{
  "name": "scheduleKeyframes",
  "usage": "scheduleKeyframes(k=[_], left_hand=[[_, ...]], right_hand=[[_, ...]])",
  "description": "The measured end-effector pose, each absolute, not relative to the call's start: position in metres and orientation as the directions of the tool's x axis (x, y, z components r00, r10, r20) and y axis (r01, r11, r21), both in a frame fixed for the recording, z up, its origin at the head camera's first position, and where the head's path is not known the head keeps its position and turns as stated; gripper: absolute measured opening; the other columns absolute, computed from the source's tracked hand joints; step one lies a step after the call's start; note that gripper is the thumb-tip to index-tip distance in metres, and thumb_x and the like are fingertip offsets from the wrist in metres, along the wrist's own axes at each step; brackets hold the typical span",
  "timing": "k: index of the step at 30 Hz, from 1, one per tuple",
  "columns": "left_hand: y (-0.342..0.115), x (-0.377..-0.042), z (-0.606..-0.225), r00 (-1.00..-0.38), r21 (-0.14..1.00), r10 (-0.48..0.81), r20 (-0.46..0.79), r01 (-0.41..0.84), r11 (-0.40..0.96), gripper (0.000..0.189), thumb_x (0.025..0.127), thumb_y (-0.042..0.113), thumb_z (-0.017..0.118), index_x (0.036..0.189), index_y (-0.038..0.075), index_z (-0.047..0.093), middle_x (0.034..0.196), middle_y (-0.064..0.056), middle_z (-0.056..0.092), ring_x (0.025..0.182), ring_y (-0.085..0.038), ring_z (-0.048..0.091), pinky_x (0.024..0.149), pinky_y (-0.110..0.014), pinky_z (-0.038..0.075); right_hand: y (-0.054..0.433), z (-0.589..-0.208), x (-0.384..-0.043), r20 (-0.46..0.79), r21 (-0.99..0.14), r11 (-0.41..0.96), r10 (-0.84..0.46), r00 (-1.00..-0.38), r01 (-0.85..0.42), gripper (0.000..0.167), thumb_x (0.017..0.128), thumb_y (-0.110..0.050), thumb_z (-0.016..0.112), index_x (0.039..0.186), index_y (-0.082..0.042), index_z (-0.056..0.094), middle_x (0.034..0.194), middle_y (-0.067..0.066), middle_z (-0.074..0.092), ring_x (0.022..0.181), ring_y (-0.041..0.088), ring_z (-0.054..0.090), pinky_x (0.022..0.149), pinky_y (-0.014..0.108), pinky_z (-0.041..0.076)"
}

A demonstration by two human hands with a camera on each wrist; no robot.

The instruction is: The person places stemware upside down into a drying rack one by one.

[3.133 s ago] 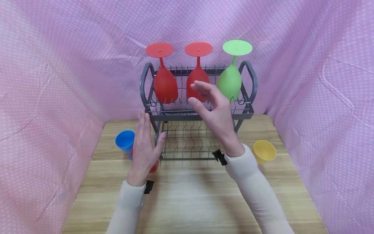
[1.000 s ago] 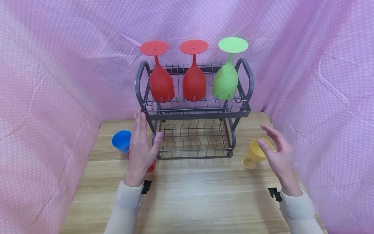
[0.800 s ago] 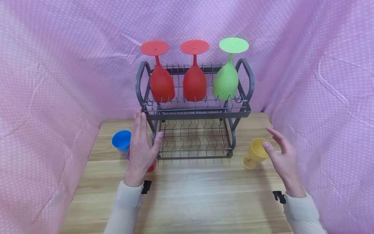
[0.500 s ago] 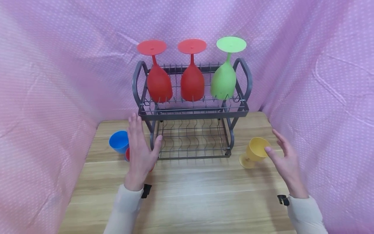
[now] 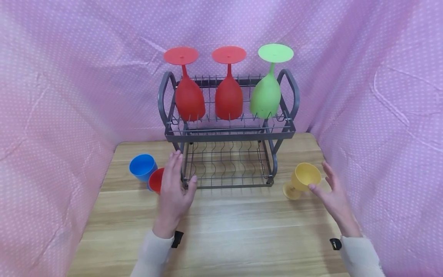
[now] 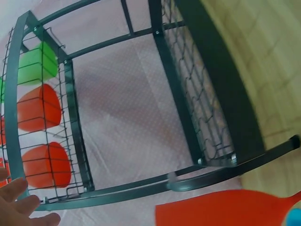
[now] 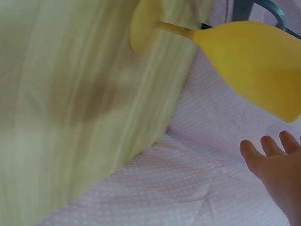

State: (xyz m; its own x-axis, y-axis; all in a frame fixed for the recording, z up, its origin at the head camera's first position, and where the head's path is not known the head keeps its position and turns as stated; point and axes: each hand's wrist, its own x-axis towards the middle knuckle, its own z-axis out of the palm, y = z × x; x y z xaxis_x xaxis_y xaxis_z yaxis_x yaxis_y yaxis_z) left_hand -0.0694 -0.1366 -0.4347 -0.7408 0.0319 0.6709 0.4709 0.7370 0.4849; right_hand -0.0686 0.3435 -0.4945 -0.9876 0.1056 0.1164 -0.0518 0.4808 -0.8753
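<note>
My right hand is beside a yellow goblet that stands upright at the table's right. Its thumb overlaps the goblet's rim in the head view, while the right wrist view shows a gap between the fingers and the yellow bowl. My left hand, fingers extended, hovers in front of the rack's left side, holding nothing. Partly behind it stands a red goblet, with a blue goblet next to it. On the upper tier of the dark dish rack, two red goblets and a green goblet rest upside down.
The rack's lower wire tier sits close above the wooden table. Pink dotted cloth hangs behind and along both sides of the table.
My right hand has gone from the rack's upper tier down to the yellow goblet at the right. The left hand has drawn back from the rack's upper left corner, showing more of the red goblet.
</note>
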Motion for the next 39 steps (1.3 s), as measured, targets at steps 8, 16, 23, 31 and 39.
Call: scheduleKeyframes(k=[8, 16, 23, 31, 39], left_hand=[[-0.13, -0.061, -0.459, -0.798, 0.478, 0.152, 0.583, 0.488, 0.73, 0.071, 0.093, 0.036, 0.063, 0.152, 0.0, 0.047, 0.159, -0.018, 0.045, 0.147, -0.042, 0.038, 0.112, -0.067, 0.038], [-0.124, -0.05, -0.478, -0.871, 0.516, 0.232, 0.434, 0.451, 0.728, 0.073, 0.092, 0.037, 0.066, 0.156, 0.008, 0.045, 0.162, -0.014, 0.042, 0.149, -0.039, 0.036, 0.115, -0.066, 0.034], [-0.119, -0.046, -0.493, -0.879, 0.506, 0.265, 0.396, 0.45, 0.736, 0.072, 0.094, 0.04, 0.065, 0.155, 0.008, 0.046, 0.163, -0.011, 0.04, 0.149, -0.035, 0.037, 0.116, -0.062, 0.036], [-0.114, -0.044, -0.503, -0.854, 0.485, 0.267, 0.447, 0.482, 0.73, 0.066, 0.095, 0.038, 0.063, 0.15, 0.003, 0.05, 0.157, -0.015, 0.047, 0.145, -0.038, 0.043, 0.113, -0.064, 0.039], [-0.115, -0.043, -0.508, -0.86, 0.494, 0.254, 0.442, 0.47, 0.731, 0.067, 0.095, 0.04, 0.062, 0.151, 0.005, 0.05, 0.159, -0.013, 0.046, 0.143, -0.04, 0.045, 0.112, -0.064, 0.039]], right_hand=[[0.343, -0.519, -0.071, 0.164, -0.916, 0.381, 0.074, -0.984, -0.124, 0.093, 0.091, 0.001, 0.074, 0.164, -0.003, 0.018, 0.166, 0.026, 0.024, 0.151, 0.011, 0.027, 0.11, 0.006, 0.028], [0.336, -0.53, -0.07, 0.066, -0.939, 0.343, 0.115, -0.991, -0.023, 0.102, 0.092, -0.003, 0.076, 0.167, -0.014, 0.009, 0.169, 0.02, 0.022, 0.15, 0.03, 0.032, 0.123, 0.034, 0.029], [0.333, -0.538, -0.07, 0.039, -0.939, 0.343, 0.138, -0.99, 0.011, 0.101, 0.09, -0.006, 0.08, 0.166, -0.024, 0.017, 0.164, 0.017, 0.033, 0.146, 0.024, 0.039, 0.121, 0.033, 0.031], [0.331, -0.544, -0.069, 0.02, -0.94, 0.341, 0.156, -0.988, 0.034, 0.097, 0.091, -0.01, 0.08, 0.166, -0.02, 0.018, 0.16, 0.021, 0.037, 0.144, 0.019, 0.04, 0.122, 0.035, 0.03], [0.331, -0.542, -0.068, 0.022, -0.945, 0.326, 0.177, -0.984, 0.037, 0.092, 0.092, -0.008, 0.078, 0.164, -0.009, 0.021, 0.159, 0.021, 0.035, 0.145, 0.025, 0.038, 0.119, 0.061, 0.029]])
